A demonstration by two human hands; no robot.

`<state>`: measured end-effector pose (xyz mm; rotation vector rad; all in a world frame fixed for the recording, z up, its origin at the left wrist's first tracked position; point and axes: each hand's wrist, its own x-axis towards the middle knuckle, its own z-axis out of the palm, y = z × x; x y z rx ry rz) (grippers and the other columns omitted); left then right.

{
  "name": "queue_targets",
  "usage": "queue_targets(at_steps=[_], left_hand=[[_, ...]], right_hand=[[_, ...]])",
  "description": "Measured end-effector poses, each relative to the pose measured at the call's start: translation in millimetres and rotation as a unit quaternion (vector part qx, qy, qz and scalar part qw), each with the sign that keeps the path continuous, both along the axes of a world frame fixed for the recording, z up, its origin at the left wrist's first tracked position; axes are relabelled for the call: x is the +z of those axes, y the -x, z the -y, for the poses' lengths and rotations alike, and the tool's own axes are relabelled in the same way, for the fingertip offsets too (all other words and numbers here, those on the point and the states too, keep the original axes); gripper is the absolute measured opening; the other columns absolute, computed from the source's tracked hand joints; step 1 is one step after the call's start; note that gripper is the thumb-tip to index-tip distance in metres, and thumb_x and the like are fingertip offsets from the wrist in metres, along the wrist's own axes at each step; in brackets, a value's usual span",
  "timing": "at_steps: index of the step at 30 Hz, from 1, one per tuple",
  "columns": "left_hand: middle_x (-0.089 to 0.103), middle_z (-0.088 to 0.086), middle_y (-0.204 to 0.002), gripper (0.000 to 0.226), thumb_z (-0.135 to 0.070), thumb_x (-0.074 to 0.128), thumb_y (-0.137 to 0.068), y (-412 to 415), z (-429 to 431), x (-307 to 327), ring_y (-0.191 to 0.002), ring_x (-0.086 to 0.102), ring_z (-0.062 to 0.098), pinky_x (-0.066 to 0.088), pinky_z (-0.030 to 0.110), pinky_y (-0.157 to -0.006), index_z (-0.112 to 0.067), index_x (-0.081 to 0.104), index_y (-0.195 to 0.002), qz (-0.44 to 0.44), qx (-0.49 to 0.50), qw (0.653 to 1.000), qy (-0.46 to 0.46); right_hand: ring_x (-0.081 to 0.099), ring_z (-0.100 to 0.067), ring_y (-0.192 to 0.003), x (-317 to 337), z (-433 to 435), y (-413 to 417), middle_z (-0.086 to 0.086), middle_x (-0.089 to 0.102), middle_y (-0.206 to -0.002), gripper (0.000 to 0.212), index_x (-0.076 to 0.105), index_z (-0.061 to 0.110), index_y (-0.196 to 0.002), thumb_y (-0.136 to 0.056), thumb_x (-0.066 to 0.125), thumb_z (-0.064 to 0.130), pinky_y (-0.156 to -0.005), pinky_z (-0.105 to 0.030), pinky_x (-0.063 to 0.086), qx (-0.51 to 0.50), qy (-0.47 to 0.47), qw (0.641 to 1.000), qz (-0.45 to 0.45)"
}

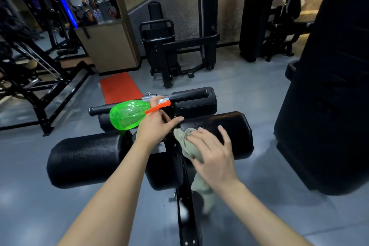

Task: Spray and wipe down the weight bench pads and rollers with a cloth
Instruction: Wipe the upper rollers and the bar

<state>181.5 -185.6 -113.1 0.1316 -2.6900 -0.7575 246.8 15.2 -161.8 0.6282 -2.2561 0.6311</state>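
Nearest: bench central post (185, 205), black steel, running up between the two forearms.

Right grip (211, 150): released, fingers spread and straight, palm pressing the cloth (184, 140) flat onto the right roller (237, 126). The cloth lies at that roller's inner end, just beside the post. A loose tail hangs down past the roller's underside.

Left roller (85, 158): on the other side of the post, nothing touching it.

Left grip (157, 126): clenched round the neck of the spray bottle (125, 115), with the green body lying out to the left and the orange trigger (157, 107) at the fingers. The bottle hangs above the post, clear of both rollers.

Beyond: upper roller (195, 104) with a handle bar (189, 95) across it. Orange mat (117, 86) on the floor past the bench's far end.

Handling judgement:
- Cloth: soft, limp and light. It will bunch and slide under a flat palm, so best gathered into a pad before each stroke.
- Roller: padded and round, and may turn on its axle. Wipe round the curve, and steady it if it spins.
- Right roller top shows a faint speckled sheen, possibly spray; cannot confirm.
- Bottle: light thin plastic, taken by the neck.
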Motion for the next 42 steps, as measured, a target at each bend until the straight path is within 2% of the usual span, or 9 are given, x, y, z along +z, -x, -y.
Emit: queue_targets(at_steps=[3,7,11,17,25,30,33,37,42], left_hand=[[0.069,-0.015,-0.082,0.063,-0.050,0.067,-0.093,-0.4,-3.8,0.0,-0.076,0.066,0.016,0.047,0.033,-0.066,-0.025,0.028,-0.136,-0.015,-0.011,1.000,0.018],[0.069,-0.012,-0.101,0.055,-0.049,0.067,-0.093,-1.6,-4.0,0.3,-0.085,0.068,0.020,0.055,0.039,-0.072,-0.023,0.035,-0.130,0.007,-0.011,0.998,0.064],[0.066,-0.019,-0.072,0.072,-0.049,0.074,-0.088,0.9,-3.8,1.5,-0.067,0.059,0.003,0.041,0.028,-0.059,-0.023,0.031,-0.139,0.010,0.015,1.000,0.022],[0.068,-0.016,-0.081,0.041,-0.052,0.076,-0.086,2.2,-0.8,0.6,-0.080,0.069,0.018,0.051,0.035,-0.069,-0.029,0.042,-0.091,0.027,0.010,1.000,0.013],[0.068,-0.017,-0.075,0.076,-0.054,0.075,-0.085,5.5,-1.6,-1.3,-0.078,0.068,0.012,0.050,0.032,-0.067,-0.021,0.026,-0.133,0.003,0.010,1.000,0.028],[0.058,-0.021,-0.067,0.068,-0.059,0.075,-0.083,7.8,-0.3,-3.3,-0.059,0.051,-0.005,0.038,0.029,-0.063,-0.014,0.049,-0.127,0.008,0.032,0.999,0.029],[0.057,-0.021,-0.065,0.067,-0.069,0.069,-0.081,7.7,-0.1,-3.6,-0.059,0.049,-0.006,0.037,0.029,-0.060,-0.012,0.060,-0.114,0.013,0.041,0.999,0.030],[0.060,-0.023,-0.078,0.062,-0.055,0.067,-0.090,0.8,-2.2,0.5,-0.061,0.054,-0.002,0.037,0.029,-0.058,-0.018,0.039,-0.131,0.002,0.016,1.000,0.026],[0.068,-0.011,-0.118,0.042,-0.053,0.069,-0.090,-3.1,-4.8,3.2,-0.079,0.070,0.023,0.057,0.042,-0.074,-0.026,0.041,-0.108,0.008,-0.016,0.998,0.057]], right_hand=[[0.067,-0.021,-0.109,16.3,-33.2,25.5,0.002,0.071,-0.110,0.040,0.074,0.021,-0.110,-0.080,0.056,0.039,-0.122,-0.050,0.017,-0.097,0.027,0.994,0.040],[0.063,-0.029,-0.103,46.1,-35.8,58.1,-0.004,0.067,-0.103,0.026,0.072,0.021,-0.103,-0.087,0.062,0.038,-0.123,-0.047,0.009,-0.239,0.033,0.950,0.199],[0.061,-0.029,-0.095,38.8,18.1,29.9,-0.007,0.065,-0.095,0.032,0.071,0.011,-0.101,-0.073,0.082,0.019,-0.108,-0.045,0.045,-0.178,0.055,0.974,0.130],[0.057,-0.022,-0.129,-5.4,28.9,-16.7,-0.003,0.067,-0.125,0.051,0.072,0.011,-0.118,-0.068,0.076,0.003,-0.123,-0.047,0.026,0.025,0.042,0.997,0.059],[0.063,-0.030,-0.103,39.5,-30.7,52.0,-0.007,0.069,-0.107,0.026,0.075,0.016,-0.108,-0.082,0.072,0.016,-0.127,-0.044,0.010,-0.183,0.152,0.957,0.163],[0.061,-0.030,-0.108,43.9,1.1,49.5,-0.004,0.069,-0.112,0.026,0.073,0.013,-0.107,-0.081,0.074,0.016,-0.098,-0.040,0.051,-0.150,0.116,0.973,0.128],[0.062,-0.021,-0.111,14.0,4.2,15.5,-0.002,0.070,-0.117,0.036,0.074,0.011,-0.112,-0.076,0.075,0.008,-0.106,-0.041,0.049,-0.109,0.160,0.980,0.042],[0.064,-0.018,-0.117,-26.3,-11.2,-27.4,-0.005,0.071,-0.119,0.044,0.075,0.005,-0.114,-0.071,0.083,-0.003,-0.116,-0.052,0.039,-0.086,0.174,0.981,0.003],[0.066,-0.029,-0.114,-7.9,-30.3,3.8,-0.006,0.071,-0.120,0.043,0.074,0.008,-0.117,-0.076,0.083,0.000,-0.126,-0.040,0.021,-0.154,0.239,0.958,0.040]])
